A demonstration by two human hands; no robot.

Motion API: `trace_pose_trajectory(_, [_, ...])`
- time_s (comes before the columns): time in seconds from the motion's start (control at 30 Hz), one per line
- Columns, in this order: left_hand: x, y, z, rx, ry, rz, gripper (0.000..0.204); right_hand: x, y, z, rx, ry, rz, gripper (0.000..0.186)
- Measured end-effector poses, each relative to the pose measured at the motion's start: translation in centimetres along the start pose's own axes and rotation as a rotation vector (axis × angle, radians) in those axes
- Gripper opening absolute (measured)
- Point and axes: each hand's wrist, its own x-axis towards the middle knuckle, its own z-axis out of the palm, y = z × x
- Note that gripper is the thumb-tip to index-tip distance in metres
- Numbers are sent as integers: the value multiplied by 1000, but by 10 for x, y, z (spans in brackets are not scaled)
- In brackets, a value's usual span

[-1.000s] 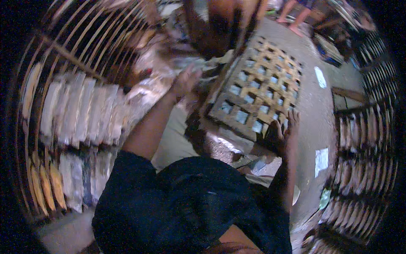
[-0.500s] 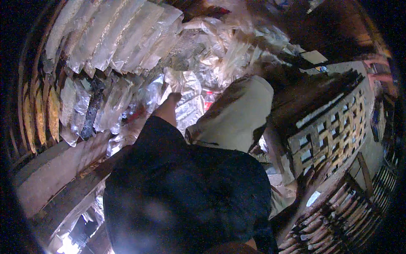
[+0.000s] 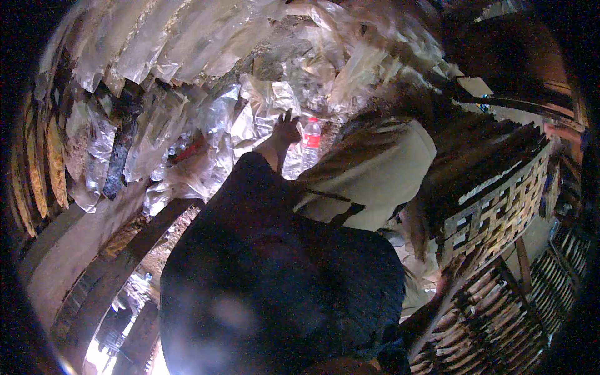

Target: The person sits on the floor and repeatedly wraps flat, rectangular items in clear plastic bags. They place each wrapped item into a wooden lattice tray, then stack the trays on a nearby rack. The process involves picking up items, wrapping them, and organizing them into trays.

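Note:
Raised among crumpled clear plastic sheeting (image 3: 253,106), my left hand (image 3: 286,130) has its fingers apart, just left of a plastic bottle (image 3: 311,145) with a red cap and red label. I see nothing held in it. My right hand (image 3: 461,265) is low on the right, at the lower edge of a square-holed lattice board (image 3: 494,203); its fingers are dark and blurred, so their grip cannot be made out. My khaki-trousered leg (image 3: 369,175) is bent between the two hands.
Plastic-wrapped pieces (image 3: 144,40) hang in rows at upper left, with yellowish slats (image 3: 56,169) at far left. A beam (image 3: 119,275) and ledge (image 3: 65,250) run along the lower left. Wooden slatted racks (image 3: 475,331) fill the lower right; a dark panel (image 3: 500,47) stands at upper right.
My view has swung left from the lattice board toward the plastic sheeting. My left hand has moved up beside the bottle, and its spread fingers now show. The board now sits farther right in view.

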Motion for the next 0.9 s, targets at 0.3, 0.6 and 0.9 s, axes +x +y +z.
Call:
trace_pose_trajectory(0.3, [-34,-94,-83,-24,66,-700,86,-18,-8,3,28,-14,31,68])
trace_pose_trajectory(0.6, [-41,-183,-49,19,-61,-669,71,-5,-13,13,60,2,48,68])
trace_pose_trajectory(0.9, [-21,-189,-54,78,-177,-505,58,-2,-6,16,448,60,194,67])
